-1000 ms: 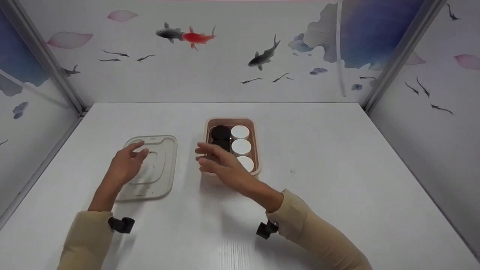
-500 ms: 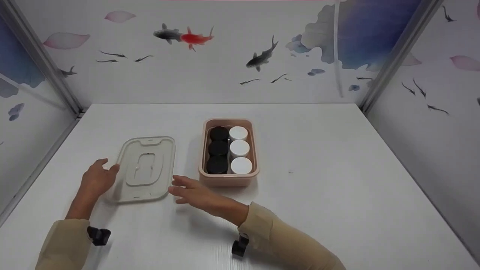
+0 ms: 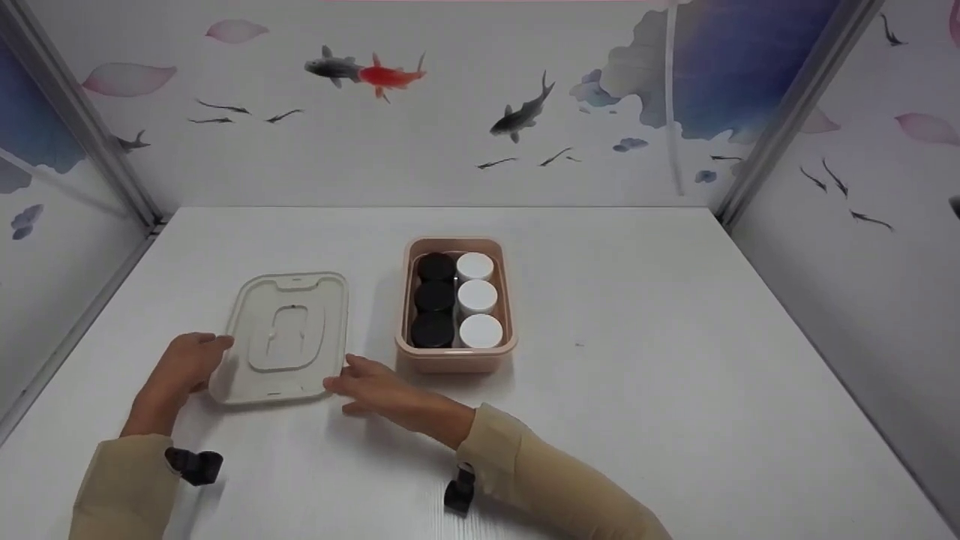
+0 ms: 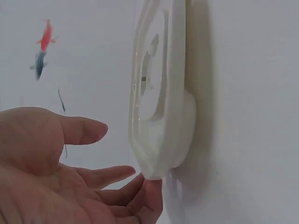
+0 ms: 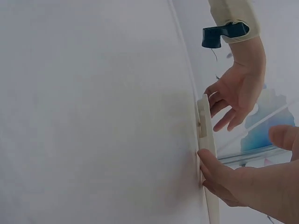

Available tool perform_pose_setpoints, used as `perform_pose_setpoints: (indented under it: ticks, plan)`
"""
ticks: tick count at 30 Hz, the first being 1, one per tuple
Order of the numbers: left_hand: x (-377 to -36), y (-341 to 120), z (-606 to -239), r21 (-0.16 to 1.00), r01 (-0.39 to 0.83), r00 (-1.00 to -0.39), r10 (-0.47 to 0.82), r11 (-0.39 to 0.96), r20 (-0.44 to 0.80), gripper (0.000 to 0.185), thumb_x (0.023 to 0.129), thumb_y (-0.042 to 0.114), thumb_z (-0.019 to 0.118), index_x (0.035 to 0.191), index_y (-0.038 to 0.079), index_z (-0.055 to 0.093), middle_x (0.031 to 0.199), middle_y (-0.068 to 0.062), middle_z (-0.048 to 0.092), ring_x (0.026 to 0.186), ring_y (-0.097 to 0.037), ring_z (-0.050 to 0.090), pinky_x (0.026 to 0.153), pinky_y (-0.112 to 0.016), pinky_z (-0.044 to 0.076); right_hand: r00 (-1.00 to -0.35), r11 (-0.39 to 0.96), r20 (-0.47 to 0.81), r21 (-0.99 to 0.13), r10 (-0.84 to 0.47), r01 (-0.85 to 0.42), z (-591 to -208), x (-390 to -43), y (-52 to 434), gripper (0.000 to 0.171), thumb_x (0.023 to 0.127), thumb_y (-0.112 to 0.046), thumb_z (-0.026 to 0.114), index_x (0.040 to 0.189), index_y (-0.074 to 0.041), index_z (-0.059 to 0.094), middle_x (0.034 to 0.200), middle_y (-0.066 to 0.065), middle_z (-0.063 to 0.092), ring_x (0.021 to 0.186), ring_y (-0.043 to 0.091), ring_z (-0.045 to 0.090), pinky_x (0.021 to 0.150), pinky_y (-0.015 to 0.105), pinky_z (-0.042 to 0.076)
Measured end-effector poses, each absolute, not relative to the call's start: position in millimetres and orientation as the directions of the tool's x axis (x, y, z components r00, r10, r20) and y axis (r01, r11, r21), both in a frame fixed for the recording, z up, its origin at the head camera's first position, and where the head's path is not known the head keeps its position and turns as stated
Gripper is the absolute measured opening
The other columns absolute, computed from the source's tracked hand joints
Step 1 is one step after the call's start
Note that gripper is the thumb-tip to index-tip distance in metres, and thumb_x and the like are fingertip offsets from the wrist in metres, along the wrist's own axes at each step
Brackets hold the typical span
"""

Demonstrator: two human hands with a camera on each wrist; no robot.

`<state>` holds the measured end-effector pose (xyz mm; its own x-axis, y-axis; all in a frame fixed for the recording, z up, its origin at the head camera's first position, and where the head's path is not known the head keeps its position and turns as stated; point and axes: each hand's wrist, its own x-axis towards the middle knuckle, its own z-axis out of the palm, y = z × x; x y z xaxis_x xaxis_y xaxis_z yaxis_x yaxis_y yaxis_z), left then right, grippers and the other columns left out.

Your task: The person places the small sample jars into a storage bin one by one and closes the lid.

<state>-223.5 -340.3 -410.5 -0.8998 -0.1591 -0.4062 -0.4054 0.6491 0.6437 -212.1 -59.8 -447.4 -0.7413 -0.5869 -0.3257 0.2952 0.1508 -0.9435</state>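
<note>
An off-white plastic lid (image 3: 240,379) with a raised rim and a moulded middle lies left of the box. My left hand (image 3: 187,367) is at its left edge; in the left wrist view the fingertips touch the rim of the lid (image 4: 176,70) while the thumb stays apart. At the lid's near right corner is my right hand (image 3: 382,394), fingers extended. The right wrist view has its fingers against the edge of the lid (image 5: 205,122), thumb spread away. A pinkish box (image 3: 457,364) stands to the right, holding black-topped jars (image 3: 434,297) and white-topped jars (image 3: 477,298) in two rows.
The white table (image 3: 637,390) reaches a printed back wall (image 3: 420,150) with fish, and side panels stand left and right. A tiny mark (image 3: 579,345) shows on the table right of the box. Black wrist cameras (image 3: 196,466) sit at both cuffs.
Both hands have moved left and toward me, the right from over the box, the left from over the lid. They now meet the lid's two sides. Box and lid stay in place.
</note>
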Motion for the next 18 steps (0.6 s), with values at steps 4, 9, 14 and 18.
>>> perform_pose_setpoints:
  ticks: [4, 9, 14, 18]
  plan:
    - [-223.8, -343.8, -410.1, 0.685, -0.444, -0.884, -0.160, 0.577, -0.438, 0.071, 0.107, 0.038, 0.022, 0.149, -0.019, 0.022, 0.108, -0.016, 0.052, 0.090, -0.015, 0.052, 0.074, -0.022, 0.051, -0.743, 0.159, -0.328, -0.943, -0.584, 0.292, -445.9, -212.2, -57.2, 0.076, 0.101, -0.027, 0.059, 0.159, 0.000, 0.018, 0.158, 0.018, 0.038, 0.142, 0.027, 0.047, 0.114, 0.040, 0.048]
    - [-217.5, -347.8, -408.0, 0.776, -0.420, -0.892, -0.058, 0.471, -0.448, 0.068, 0.109, 0.036, 0.011, 0.152, -0.017, 0.017, 0.125, -0.018, 0.053, 0.098, -0.011, 0.057, 0.085, -0.026, 0.055, -0.739, 0.146, -0.320, -0.945, -0.593, 0.292, -445.6, -212.7, -52.9, 0.076, 0.101, -0.026, 0.057, 0.157, 0.005, 0.017, 0.154, 0.021, 0.043, 0.142, 0.029, 0.047, 0.111, 0.038, 0.051]
    - [-209.5, -347.0, -409.4, 0.851, -0.372, -0.908, 0.043, 0.371, -0.416, 0.059, 0.110, 0.030, 0.016, 0.150, -0.013, 0.023, 0.107, 0.002, 0.056, 0.090, -0.005, 0.059, 0.080, -0.024, 0.058, -0.716, 0.209, -0.341, -0.940, -0.609, 0.270, -441.3, -209.4, -48.1, 0.078, 0.101, -0.031, 0.057, 0.158, 0.003, 0.016, 0.154, 0.017, 0.046, 0.140, 0.026, 0.050, 0.112, 0.037, 0.049]
    - [-204.8, -344.8, -406.9, 0.892, -0.376, -0.910, 0.081, 0.253, -0.407, 0.052, 0.110, 0.033, 0.025, 0.145, -0.005, 0.031, 0.102, 0.009, 0.057, 0.090, -0.004, 0.058, 0.081, -0.023, 0.057, -0.697, 0.273, -0.372, -0.927, -0.613, 0.255, -433.4, -205.3, -44.2, 0.079, 0.100, -0.032, 0.059, 0.159, 0.001, 0.018, 0.152, 0.015, 0.049, 0.137, 0.024, 0.052, 0.113, 0.037, 0.049]
